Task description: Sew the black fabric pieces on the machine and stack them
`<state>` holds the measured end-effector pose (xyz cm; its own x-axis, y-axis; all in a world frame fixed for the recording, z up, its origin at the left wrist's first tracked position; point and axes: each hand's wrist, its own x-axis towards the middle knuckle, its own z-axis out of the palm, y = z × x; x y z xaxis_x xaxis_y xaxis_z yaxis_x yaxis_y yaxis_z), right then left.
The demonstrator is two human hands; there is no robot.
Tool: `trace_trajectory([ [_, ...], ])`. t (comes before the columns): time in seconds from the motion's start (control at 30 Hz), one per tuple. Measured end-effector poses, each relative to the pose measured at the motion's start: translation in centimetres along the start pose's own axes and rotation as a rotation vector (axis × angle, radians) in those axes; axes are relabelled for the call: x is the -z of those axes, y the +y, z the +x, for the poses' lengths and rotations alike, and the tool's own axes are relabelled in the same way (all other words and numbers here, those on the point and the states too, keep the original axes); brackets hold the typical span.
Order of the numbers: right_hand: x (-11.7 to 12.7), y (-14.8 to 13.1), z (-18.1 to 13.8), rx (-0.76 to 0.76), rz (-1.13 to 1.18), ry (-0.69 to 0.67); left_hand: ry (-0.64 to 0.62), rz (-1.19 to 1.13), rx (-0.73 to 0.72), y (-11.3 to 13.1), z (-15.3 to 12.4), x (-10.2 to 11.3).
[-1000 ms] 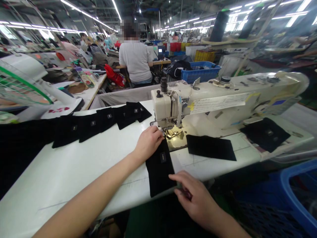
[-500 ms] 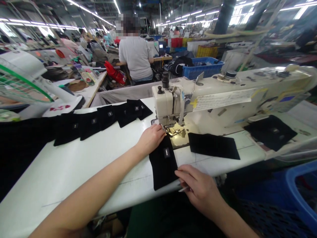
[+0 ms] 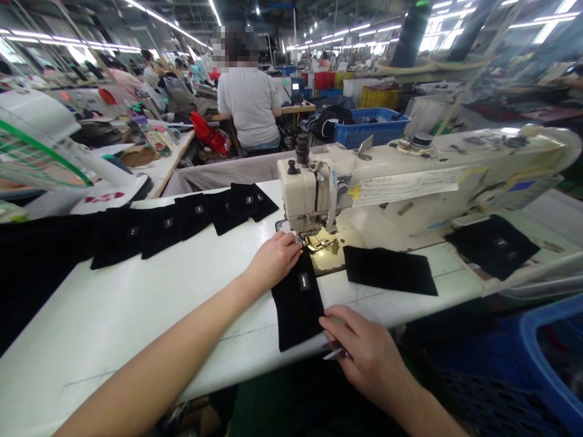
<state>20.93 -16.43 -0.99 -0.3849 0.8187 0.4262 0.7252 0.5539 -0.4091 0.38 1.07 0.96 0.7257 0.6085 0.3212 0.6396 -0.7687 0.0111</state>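
A black fabric piece with a small dark label lies at the sewing machine, its upper end by the presser foot. My left hand is closed over that upper end, fingers bent and pressed together right beside the foot; their tips are partly hidden. At the lower right edge, my right hand pinches the same piece between thumb and fingers. A thin pointed metal tool sticks out from under the right fingers; its kind is hidden.
Another black piece lies right of the foot, and a labelled one farther right. Overlapping labelled black pieces run along the table's left. A blue basket stands low right, a fan at left. A person sits ahead.
The view has shifted slightly. Both hands keep their places on the black fabric piece, and the metal tool's tip shows a little more under the right hand.
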Motion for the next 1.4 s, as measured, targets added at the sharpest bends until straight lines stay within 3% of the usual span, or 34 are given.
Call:
trace_trajectory([
  [0.53,0.1,0.3,0.5,0.021,-0.037,-0.066,-0.07,0.077,0.017,0.2,0.0,0.5],
  [0.63,0.1,0.3,0.0,0.041,-0.073,-0.054,-0.062,0.053,0.036,1.7,-1.2,1.6],
  [0.8,0.3,0.4,-0.4,0.074,-0.085,-0.035,-0.124,-0.212,-0.202,6.5,-5.0,3.9],
  [0.93,0.6,0.5,-0.3,0.054,-0.057,-0.112,-0.076,-0.211,-0.279,8.6,-7.3,4.4],
  [1.07,0.7,0.6,0.2,0.041,-0.036,-0.134,-0.009,-0.203,-0.284,8.2,-7.8,3.9],
  [1.4,0.5,1.4,2.5,-0.003,-0.056,-0.152,-0.06,-0.21,-0.278,6.4,-6.5,3.4],
])
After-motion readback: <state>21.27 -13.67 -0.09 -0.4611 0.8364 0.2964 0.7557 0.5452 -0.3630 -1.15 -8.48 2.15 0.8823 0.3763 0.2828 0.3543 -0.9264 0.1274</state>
